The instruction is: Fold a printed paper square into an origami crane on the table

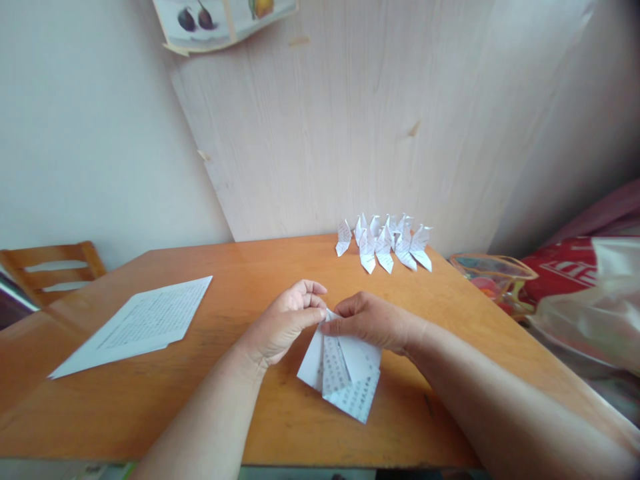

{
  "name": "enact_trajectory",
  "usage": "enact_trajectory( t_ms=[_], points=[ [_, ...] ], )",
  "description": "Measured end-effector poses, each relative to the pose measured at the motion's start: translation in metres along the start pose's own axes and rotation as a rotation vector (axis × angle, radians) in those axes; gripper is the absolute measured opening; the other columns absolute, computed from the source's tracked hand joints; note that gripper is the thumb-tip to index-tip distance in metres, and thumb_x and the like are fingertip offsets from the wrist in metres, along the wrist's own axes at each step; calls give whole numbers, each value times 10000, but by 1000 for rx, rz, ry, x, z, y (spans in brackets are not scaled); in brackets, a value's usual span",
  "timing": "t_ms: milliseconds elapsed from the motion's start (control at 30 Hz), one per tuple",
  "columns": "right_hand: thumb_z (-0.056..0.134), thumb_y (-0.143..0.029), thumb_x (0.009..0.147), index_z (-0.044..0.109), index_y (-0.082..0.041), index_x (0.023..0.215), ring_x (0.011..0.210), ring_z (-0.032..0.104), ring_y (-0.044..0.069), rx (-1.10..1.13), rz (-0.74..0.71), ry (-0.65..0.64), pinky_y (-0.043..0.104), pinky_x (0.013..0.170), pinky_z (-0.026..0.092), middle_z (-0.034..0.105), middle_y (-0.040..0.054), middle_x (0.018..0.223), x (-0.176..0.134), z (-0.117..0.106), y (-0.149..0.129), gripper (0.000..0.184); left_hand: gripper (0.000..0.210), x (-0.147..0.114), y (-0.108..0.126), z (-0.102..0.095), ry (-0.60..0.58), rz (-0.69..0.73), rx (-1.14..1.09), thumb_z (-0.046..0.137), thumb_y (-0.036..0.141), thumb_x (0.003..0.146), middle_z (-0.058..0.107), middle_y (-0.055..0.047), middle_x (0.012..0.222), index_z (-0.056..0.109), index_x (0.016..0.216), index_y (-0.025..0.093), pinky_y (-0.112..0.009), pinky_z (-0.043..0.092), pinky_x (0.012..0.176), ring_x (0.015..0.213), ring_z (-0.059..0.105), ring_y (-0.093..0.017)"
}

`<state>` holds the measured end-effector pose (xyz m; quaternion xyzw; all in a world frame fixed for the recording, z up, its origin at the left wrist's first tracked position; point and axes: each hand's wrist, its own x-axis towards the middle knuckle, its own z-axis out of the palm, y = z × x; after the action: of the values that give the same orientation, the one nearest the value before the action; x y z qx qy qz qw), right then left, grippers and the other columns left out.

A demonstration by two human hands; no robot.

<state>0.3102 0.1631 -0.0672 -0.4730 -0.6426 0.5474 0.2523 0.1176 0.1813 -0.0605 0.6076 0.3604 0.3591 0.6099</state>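
Note:
Between my hands is a folded sheet of printed paper [357, 393], its layered flaps fanning toward me over the near part of the table. My left hand [293, 317] pinches its upper tip between thumb and finger, the other fingers loosely curled. From the other side my right hand [373, 321] grips the upper part, thumb lying on top of the folds. The fingers beneath the paper are hidden. Several folded paper birds [384, 250], made of similar printed paper, stand grouped at the far right of the table.
A stack of printed sheets [150, 317] lies on the left of the wooden table [240, 267]. A wooden chair [60, 263] stands beyond the left edge. Past the right edge are a wire-rimmed basket [493, 273] and a red and white bag [565, 280]. A pale board [325, 147] rises behind.

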Motion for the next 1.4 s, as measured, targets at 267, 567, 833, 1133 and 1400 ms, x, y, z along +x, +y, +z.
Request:
enact_trajectory(
  t_ms=[267, 567, 833, 1133, 1400],
  points=[
    [685, -438, 803, 648, -165, 753, 509, 518, 94, 2, -20, -25, 200, 440, 355, 615, 1, 641, 0, -1, 2, 280, 330, 1, -1, 0, -17, 0, -45, 634, 101, 794, 584, 20, 809, 488, 1080, 181, -277, 377, 728, 739, 535, -119],
    [687, -435, 803, 641, -172, 743, 501, 504, 92, 22, -17, -45, 203, 442, 351, 598, -12, 627, 3, -1, 6, 274, 324, 2, -4, 4, 22, 5, -101, 620, 60, 765, 554, 50, 745, 467, 1016, 196, -252, 361, 708, 689, 509, -100],
    [714, -461, 796, 655, -166, 769, 505, 465, 82, 119, -49, -69, 209, 462, 342, 566, -21, 628, 3, -5, 6, 302, 347, 1, -4, -4, -50, 0, -88, 645, 132, 830, 597, 9, 865, 506, 1142, 195, -290, 391, 796, 805, 560, -129],
    [729, -453, 784, 646, -163, 746, 498, 425, 76, 89, -44, -63, 211, 449, 303, 539, -26, 610, 3, -5, 6, 304, 387, 0, -4, -3, -44, -17, -50, 649, 105, 809, 580, 12, 885, 506, 1158, 196, -297, 395, 807, 823, 560, -132],
    [751, -576, 724, 648, -164, 738, 484, 419, 75, 64, -17, -52, 213, 437, 305, 543, -28, 594, 4, -4, 4, 425, 382, -1, -2, -5, -46, -45, -47, 642, 94, 797, 559, 11, 860, 510, 1143, 188, -275, 384, 757, 782, 537, -122]
  ],
)
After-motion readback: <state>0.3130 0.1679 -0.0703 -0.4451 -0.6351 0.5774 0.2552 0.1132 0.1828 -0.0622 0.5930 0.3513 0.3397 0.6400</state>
